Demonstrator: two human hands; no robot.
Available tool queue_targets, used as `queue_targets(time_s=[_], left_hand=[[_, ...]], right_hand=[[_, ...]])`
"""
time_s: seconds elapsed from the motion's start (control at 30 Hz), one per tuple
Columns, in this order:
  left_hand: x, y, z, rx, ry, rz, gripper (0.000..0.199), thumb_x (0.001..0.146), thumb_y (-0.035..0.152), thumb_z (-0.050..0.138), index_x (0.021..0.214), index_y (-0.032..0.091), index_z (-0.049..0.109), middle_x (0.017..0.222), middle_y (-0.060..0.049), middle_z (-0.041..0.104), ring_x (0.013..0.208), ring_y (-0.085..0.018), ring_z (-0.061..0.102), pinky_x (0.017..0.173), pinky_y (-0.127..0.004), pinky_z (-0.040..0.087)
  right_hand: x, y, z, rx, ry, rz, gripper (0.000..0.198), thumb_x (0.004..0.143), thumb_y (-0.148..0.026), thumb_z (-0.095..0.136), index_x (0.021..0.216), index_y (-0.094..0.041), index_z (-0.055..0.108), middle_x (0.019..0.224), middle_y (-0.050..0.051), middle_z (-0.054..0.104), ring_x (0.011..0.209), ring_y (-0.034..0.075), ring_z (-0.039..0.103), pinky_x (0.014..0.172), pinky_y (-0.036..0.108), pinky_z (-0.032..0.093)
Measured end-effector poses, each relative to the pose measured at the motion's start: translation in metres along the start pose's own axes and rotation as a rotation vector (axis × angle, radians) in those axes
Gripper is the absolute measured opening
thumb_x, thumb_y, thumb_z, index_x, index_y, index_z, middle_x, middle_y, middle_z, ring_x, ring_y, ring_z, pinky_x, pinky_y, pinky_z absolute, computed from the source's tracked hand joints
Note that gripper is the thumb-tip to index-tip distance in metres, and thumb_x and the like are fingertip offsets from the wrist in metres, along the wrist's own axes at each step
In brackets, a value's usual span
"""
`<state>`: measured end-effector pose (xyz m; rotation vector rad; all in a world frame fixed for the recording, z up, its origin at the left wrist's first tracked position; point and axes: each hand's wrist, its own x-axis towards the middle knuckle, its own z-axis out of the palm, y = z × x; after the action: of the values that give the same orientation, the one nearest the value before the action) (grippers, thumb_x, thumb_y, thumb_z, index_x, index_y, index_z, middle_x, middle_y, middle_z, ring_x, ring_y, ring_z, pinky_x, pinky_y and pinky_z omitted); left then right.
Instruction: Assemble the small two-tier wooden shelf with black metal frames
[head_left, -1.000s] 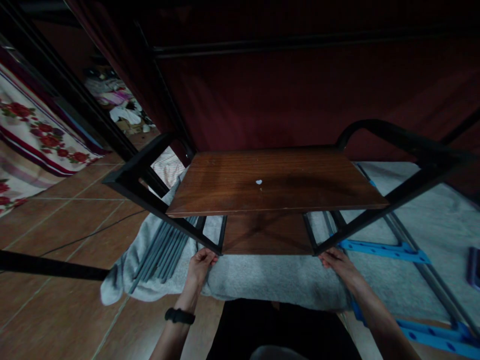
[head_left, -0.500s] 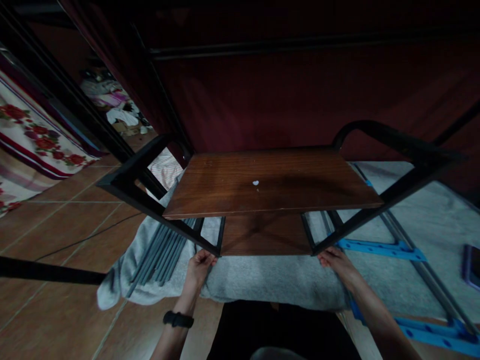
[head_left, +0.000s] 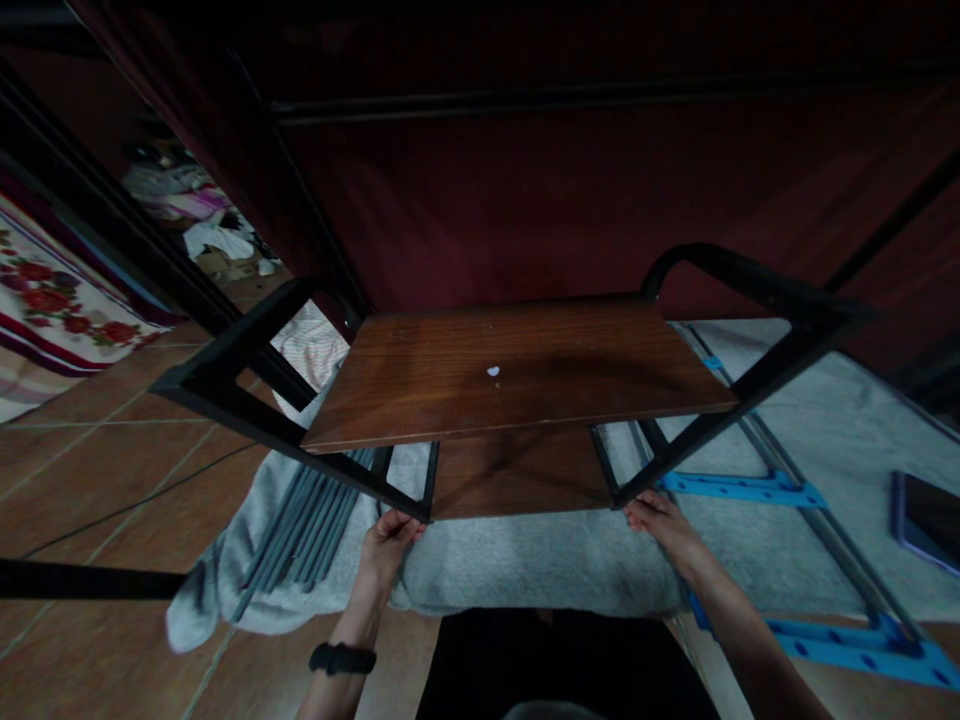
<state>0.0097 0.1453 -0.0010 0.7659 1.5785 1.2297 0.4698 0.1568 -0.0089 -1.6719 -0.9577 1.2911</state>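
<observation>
A small two-tier shelf with a black metal frame and brown wood-grain boards (head_left: 420,380) stands on a grey blanket (head_left: 540,565). My left hand (head_left: 388,540) has its fingers closed around the bottom front corner of the frame on the left. At the opposite lower corner, my right hand (head_left: 654,515) grips the frame in the same way. The fingertips are partly hidden beneath the frame. A small white fleck (head_left: 493,371) lies on the upper board.
A bundle of grey tubes (head_left: 311,530) lies left of the shelf. On the right are blue plastic brackets joined by grey tubes (head_left: 750,490) and a phone (head_left: 926,520). Behind hangs a dark red curtain (head_left: 510,210). A black bar (head_left: 90,580) crosses the tiled floor at left.
The whole scene has shifted slightly left in view, and more of the phone shows at the right. Both hands keep hold of the shelf's lower corners.
</observation>
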Motion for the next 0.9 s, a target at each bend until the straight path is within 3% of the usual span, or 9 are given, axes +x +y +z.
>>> queue_targets(time_s=[0.13, 0.33, 0.53, 0.63, 0.8, 0.9], left_hand=[[0.0, -0.002, -0.002, 0.003, 0.001, 0.014, 0.053, 0.044, 0.059, 0.094, 0.067, 0.017, 0.072, 0.069, -0.004, 0.071, 0.069, -0.016, 0.062, 0.069, -0.028, 0.051], [0.006, -0.004, 0.001, 0.123, -0.011, 0.088, 0.048, 0.055, 0.061, 0.084, 0.065, 0.018, 0.066, 0.062, -0.002, 0.066, 0.061, -0.017, 0.06, 0.063, -0.03, 0.051], [-0.003, -0.006, 0.0, 0.482, 0.008, 0.295, 0.024, 0.083, 0.043, 0.058, 0.075, 0.022, 0.064, 0.066, -0.003, 0.066, 0.062, -0.02, 0.063, 0.063, -0.032, 0.051], [-0.005, -0.011, -0.003, 0.633, -0.007, 0.374, 0.02, 0.088, 0.037, 0.05, 0.08, 0.022, 0.062, 0.069, -0.003, 0.068, 0.065, -0.021, 0.066, 0.065, -0.033, 0.052], [-0.002, -0.015, -0.006, 0.739, -0.056, 0.39, 0.02, 0.094, 0.031, 0.045, 0.088, 0.021, 0.062, 0.076, -0.005, 0.071, 0.071, -0.021, 0.07, 0.067, -0.032, 0.055], [-0.006, -0.014, -0.007, 0.864, -0.082, 0.468, 0.022, 0.099, 0.025, 0.042, 0.095, 0.019, 0.063, 0.089, -0.008, 0.073, 0.084, -0.022, 0.073, 0.079, -0.034, 0.058]], right_hand=[[0.007, 0.001, 0.002, 0.018, 0.022, 0.051, 0.036, 0.056, -0.057, 0.079, 0.067, -0.024, 0.067, 0.067, 0.003, 0.063, 0.061, 0.019, 0.055, 0.061, 0.035, 0.049], [0.006, 0.015, -0.006, 0.074, -0.02, -0.004, 0.039, 0.057, -0.056, 0.086, 0.075, -0.025, 0.073, 0.073, 0.003, 0.069, 0.068, 0.021, 0.062, 0.066, 0.034, 0.053], [0.016, 0.023, -0.008, 0.075, 0.025, 0.051, 0.031, 0.055, -0.049, 0.086, 0.067, -0.025, 0.071, 0.067, 0.003, 0.068, 0.063, 0.021, 0.061, 0.061, 0.035, 0.054], [0.016, 0.025, -0.01, 0.083, 0.032, 0.05, 0.027, 0.059, -0.046, 0.085, 0.071, -0.024, 0.073, 0.071, 0.004, 0.071, 0.066, 0.021, 0.064, 0.062, 0.033, 0.055], [0.012, 0.025, -0.015, 0.077, -0.02, 0.029, 0.028, 0.059, -0.043, 0.085, 0.078, -0.024, 0.076, 0.081, 0.005, 0.075, 0.077, 0.025, 0.069, 0.068, 0.034, 0.059], [0.015, 0.024, -0.016, 0.078, 0.01, 0.078, 0.028, 0.056, -0.042, 0.084, 0.076, -0.024, 0.075, 0.079, 0.006, 0.075, 0.074, 0.025, 0.07, 0.066, 0.036, 0.06]])
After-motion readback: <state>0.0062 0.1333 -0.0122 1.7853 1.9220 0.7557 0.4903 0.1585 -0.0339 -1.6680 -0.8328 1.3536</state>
